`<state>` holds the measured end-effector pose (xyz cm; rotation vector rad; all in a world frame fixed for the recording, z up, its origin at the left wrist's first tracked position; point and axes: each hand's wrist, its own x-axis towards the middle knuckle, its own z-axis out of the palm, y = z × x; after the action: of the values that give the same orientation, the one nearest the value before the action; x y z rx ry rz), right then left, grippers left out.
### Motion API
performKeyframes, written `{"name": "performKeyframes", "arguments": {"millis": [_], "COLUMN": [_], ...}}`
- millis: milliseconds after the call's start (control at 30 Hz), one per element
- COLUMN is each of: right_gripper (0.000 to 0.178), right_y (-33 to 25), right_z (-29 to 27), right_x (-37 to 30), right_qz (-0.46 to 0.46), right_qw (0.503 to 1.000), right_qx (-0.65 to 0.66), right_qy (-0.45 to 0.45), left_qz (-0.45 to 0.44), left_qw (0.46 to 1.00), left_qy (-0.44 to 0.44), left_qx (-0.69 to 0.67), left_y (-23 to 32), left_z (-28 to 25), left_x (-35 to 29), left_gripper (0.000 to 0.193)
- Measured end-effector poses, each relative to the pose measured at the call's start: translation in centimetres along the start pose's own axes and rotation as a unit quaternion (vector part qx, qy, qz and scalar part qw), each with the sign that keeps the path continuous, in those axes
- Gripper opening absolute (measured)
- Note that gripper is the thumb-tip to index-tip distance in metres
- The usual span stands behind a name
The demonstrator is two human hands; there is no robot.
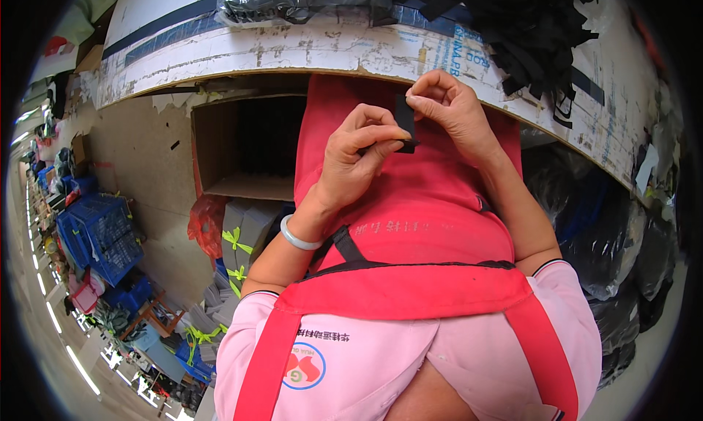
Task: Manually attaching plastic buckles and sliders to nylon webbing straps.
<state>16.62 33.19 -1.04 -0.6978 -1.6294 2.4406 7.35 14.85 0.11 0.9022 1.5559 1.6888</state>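
Note:
A short black fabric strip (404, 115) hangs between my two hands, above my red apron (410, 194) and close to the table's near edge. My left hand (364, 146) pinches its lower end between thumb and fingers, where a bit of the strip folds out sideways. With thumb and forefinger my right hand (450, 110) grips the upper end. On the table at the far right lies a loose heap of black strips (538, 44). A clear plastic bag of black pieces (304, 2) rests at the table's far middle.
The worn white table (183, 66) curves across in front of me. Below it on the left stands an open cardboard box (220, 143) beside a red plastic bag (207, 223). Blue crates (102, 234) stand farther left. Dark plastic bags (604, 256) crowd the right side.

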Motion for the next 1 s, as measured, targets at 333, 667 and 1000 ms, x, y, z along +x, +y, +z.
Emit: {"name": "performKeyframes", "arguments": {"millis": [333,667,1000], "right_gripper": [0.025,0.018,0.027], "right_y": [-3.0,-3.7,-4.9], "right_z": [7.5,-2.0,-5.1], "right_x": [0.6,10.9,12.5], "right_qz": [-0.054,-0.402,-0.319], "right_qw": [0.994,0.679,0.618], "right_qx": [-0.025,-0.599,-0.699], "right_qy": [-0.086,0.139,0.168], "left_qz": [-0.282,-0.291,-0.288], "left_qw": [0.871,0.867,0.892], "left_qy": [0.131,0.064,0.017], "left_qx": [-0.380,-0.400,-0.347], "left_y": [-4.8,-4.9,-5.6], "left_z": [0.5,-0.3,0.2], "left_x": [-2.2,-1.4,-1.0], "left_gripper": [0.023,0.051,0.050]}}
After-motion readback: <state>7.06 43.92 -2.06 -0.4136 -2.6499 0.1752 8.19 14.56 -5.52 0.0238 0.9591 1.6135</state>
